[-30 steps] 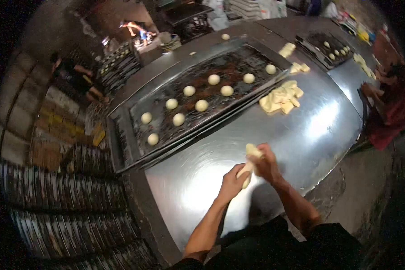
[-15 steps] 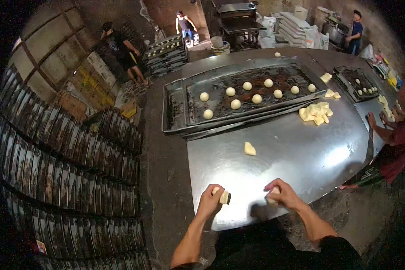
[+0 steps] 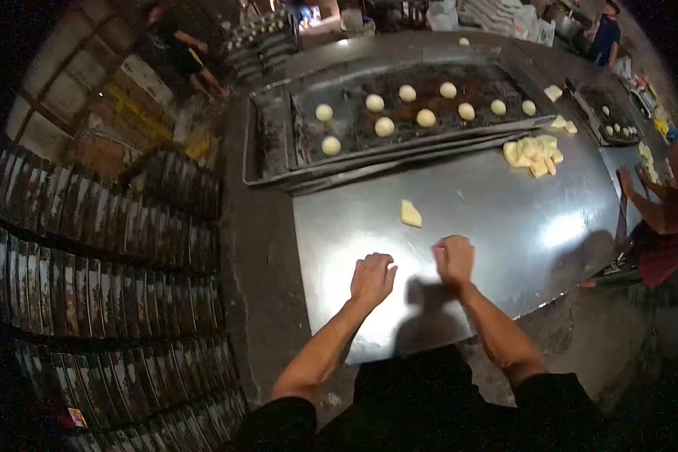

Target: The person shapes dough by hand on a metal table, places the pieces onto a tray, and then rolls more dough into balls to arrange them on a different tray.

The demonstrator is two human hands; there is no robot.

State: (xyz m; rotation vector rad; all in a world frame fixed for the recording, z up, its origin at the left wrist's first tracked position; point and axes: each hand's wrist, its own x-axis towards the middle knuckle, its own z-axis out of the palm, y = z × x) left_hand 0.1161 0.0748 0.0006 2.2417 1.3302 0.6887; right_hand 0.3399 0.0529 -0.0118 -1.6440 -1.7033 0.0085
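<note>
My left hand (image 3: 373,279) is palm down on the shiny metal table (image 3: 354,215), its fingers curled over. My right hand (image 3: 455,260) is cupped the same way a short distance to the right. The dough piece each hand held a moment ago is now hidden beneath the curled fingers. A flat, pale piece of dough (image 3: 410,214) lies just beyond and between my hands. Farther back, several round dough balls (image 3: 384,126) sit spaced out in a large dark baking tray (image 3: 269,178). A heap of cut dough pieces (image 3: 533,154) rests right of the tray's front edge.
Tall stacks of baking trays (image 3: 113,279) line the left side. A smaller tray (image 3: 595,113) with dough balls stands at the far right, near a co-worker's hands (image 3: 640,196) and dough. Other people stand at the back. Sacks (image 3: 497,16) are piled behind the table.
Both hands have moved forward on the table and turned palm down, covering the dough pieces that showed in them before. The view has tilted lower.
</note>
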